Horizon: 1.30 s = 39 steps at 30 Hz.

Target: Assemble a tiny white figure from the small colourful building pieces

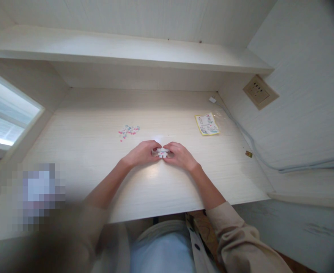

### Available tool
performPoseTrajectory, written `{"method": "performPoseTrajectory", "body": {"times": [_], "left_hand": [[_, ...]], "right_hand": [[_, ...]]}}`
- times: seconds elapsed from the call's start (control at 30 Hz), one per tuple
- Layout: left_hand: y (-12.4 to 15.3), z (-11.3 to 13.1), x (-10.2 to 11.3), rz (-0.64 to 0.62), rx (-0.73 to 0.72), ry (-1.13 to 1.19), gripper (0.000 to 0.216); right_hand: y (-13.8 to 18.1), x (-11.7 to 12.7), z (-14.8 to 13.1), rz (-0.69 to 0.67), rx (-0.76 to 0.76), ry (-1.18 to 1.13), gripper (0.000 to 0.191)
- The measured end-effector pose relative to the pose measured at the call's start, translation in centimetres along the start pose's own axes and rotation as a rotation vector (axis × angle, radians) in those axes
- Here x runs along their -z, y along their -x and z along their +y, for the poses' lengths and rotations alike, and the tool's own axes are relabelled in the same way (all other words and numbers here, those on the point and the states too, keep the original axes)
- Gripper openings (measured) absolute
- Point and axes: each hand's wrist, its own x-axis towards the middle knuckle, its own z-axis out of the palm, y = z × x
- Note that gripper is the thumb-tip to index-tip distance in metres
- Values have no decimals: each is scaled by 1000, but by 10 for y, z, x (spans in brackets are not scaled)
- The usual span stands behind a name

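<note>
Near the middle of the desk, a small white block figure point(163, 153) with a pink spot is held between my two hands. My left hand point(143, 153) grips its left side, thumb and fingers closed around the edge. On the other side my right hand point(181, 154) pinches it in the same way. Fingertips of both hands nearly meet above and below it and hide its sides. Beyond my left hand lies a loose scatter of tiny pink, white and blue-green pieces point(129, 131).
A printed sheet with a yellow border point(207, 124) lies at the back right. Behind it is a white plug point(212, 99), and grey cables point(252, 142) run along the right wall below a socket panel point(260, 92). A small brownish item point(248, 154) sits near them. A shelf point(127, 57) overhangs the back.
</note>
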Motion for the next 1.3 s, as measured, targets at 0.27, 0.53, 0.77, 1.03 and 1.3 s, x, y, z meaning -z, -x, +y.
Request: {"method": "performPoseTrajectory", "body": {"times": [0.27, 0.53, 0.77, 1.03, 1.3], "left_hand": [[2, 0, 0, 3, -19, 0, 24], [2, 1, 0, -3, -57, 22, 27], [2, 4, 10, -75, -16, 29, 28], [1, 7, 29, -181, -58, 16, 27], [2, 10, 29, -258, -93, -148, 29]], "right_hand": [[1, 0, 0, -2, 3, -27, 32], [2, 1, 0, -16, 29, -50, 30], [3, 1, -2, -24, 18, -56, 31], [1, 3, -4, -15, 24, -65, 33], [2, -1, -4, -25, 51, -33, 31]]}}
